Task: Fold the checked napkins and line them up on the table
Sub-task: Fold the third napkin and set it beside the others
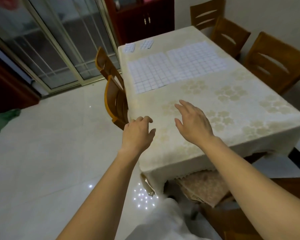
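Two white checked napkins lie spread flat side by side on the table [232,104]: one on the left [149,73], one on the right [196,59]. Two small folded checked napkins sit at the table's far left corner, one [129,47] at the edge and one [147,44] just right of it. My left hand [137,134] hovers over the table's near left edge with fingers loosely curled, holding nothing. Fingers spread, my right hand [192,122] hangs over the near part of the cream tablecloth, well short of the spread napkins.
Wooden chairs stand along the table's left side [114,99] and right side [275,63], with another at the far end [208,14]. A glass sliding door [50,40] and glossy tiled floor lie to the left. A dark cabinet [142,19] stands behind the table.
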Tool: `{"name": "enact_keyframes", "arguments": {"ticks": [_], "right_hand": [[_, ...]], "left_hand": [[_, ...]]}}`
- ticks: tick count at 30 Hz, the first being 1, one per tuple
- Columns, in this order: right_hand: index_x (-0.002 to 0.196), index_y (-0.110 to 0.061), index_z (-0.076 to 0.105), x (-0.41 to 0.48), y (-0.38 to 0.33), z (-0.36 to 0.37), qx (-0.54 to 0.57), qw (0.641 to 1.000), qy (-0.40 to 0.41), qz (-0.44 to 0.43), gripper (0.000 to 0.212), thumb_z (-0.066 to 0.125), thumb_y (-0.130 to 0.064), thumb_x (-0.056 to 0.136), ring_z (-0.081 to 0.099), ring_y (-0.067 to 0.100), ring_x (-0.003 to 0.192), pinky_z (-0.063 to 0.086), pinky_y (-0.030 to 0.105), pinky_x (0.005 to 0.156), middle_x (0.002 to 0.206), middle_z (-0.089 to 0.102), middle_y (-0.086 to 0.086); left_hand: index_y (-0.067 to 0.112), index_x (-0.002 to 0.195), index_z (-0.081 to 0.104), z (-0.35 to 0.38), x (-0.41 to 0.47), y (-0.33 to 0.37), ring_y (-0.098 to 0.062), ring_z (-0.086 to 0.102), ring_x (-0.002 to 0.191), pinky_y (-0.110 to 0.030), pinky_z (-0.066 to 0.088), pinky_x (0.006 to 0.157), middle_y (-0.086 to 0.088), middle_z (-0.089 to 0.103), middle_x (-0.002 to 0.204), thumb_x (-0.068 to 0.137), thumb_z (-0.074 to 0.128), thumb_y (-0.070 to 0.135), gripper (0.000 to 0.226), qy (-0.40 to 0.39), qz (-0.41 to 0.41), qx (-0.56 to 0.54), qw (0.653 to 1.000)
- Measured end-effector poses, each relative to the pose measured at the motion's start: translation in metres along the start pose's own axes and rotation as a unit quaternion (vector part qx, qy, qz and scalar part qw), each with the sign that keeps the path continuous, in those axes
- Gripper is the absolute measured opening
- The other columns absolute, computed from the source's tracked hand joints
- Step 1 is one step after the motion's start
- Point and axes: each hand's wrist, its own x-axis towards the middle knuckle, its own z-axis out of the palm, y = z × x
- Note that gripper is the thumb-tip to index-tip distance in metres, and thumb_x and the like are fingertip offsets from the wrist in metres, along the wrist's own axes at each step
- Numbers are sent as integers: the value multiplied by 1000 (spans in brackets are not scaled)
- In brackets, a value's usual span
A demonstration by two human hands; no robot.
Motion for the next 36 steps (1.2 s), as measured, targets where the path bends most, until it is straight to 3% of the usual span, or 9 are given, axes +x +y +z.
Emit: {"name": "enact_keyframes", "arguments": {"ticks": [5, 10, 16, 22, 25, 29, 32, 36], "right_hand": [[155, -16, 34, 34, 30, 5, -27, 999, -27, 17, 56, 49, -32, 103, 26, 25, 151, 23, 40, 122, 164, 28, 5], [158, -17, 28, 94, 66, 28, -56, 995, -62, 44, 59, 46, -33, 104, 21, 24, 153, 17, 39, 124, 166, 24, 4], [160, -19, 20, 200, 89, 95, -80, 984, -150, 54, 61, 40, -37, 106, 8, 23, 156, 6, 40, 127, 169, 12, 2], [162, -19, 4, 303, 100, 174, -80, 962, -254, 57, 67, 37, -38, 107, -1, 25, 156, 3, 41, 126, 170, -4, 2], [161, -19, -4, 343, 111, 203, -105, 957, -267, 43, 71, 36, -41, 107, -3, 27, 156, 4, 43, 126, 169, -12, 1], [160, -23, -13, 382, 118, 236, -132, 957, -259, 20, 78, 34, -51, 104, -8, 30, 155, 2, 45, 126, 167, -20, 1], [159, -30, -15, 388, 110, 257, -134, 954, -270, 4, 73, 23, -59, 103, -14, 29, 155, -3, 48, 125, 167, -21, -1], [160, -31, -12, 380, 105, 260, -135, 952, -273, 22, 71, 11, -63, 101, -15, 28, 155, -4, 49, 125, 168, -17, -4]], "left_hand": [[25, 134, 58, 24, 54, 16, -27, 60, 115, -41, 48, 96, 0, 65, 128, 101, 57, 44, 39, -7, 16, -24, 1000], [22, 144, 50, 68, 127, 0, -29, 53, 127, -39, 41, 103, -4, 56, 141, 102, 56, 43, 48, -56, 9, -46, 997], [17, 160, 27, 142, 237, -29, -29, 21, 155, -42, 23, 126, -9, 21, 169, 100, 59, 42, 73, -142, -34, -81, 986], [21, 164, -6, 188, 339, -83, -36, -9, 158, -49, 7, 127, -6, -16, 172, 90, 75, 48, 114, -172, -92, -43, 980], [20, 161, -21, 204, 382, -103, -39, -21, 155, -55, -5, 124, -8, -29, 167, 77, 84, 55, 139, -205, -101, 8, 974], [22, 158, -28, 217, 419, -116, -41, -23, 153, -60, -8, 123, -10, -33, 166, 61, 92, 60, 159, -279, -93, 17, 956], [20, 159, -27, 218, 428, -113, -42, -21, 154, -61, -3, 124, -10, -33, 166, 60, 93, 59, 160, -323, -95, 30, 941], [20, 161, -22, 215, 426, -104, -43, -14, 156, -61, 4, 126, -11, -25, 169, 64, 92, 58, 154, -317, -101, 57, 941]]}}
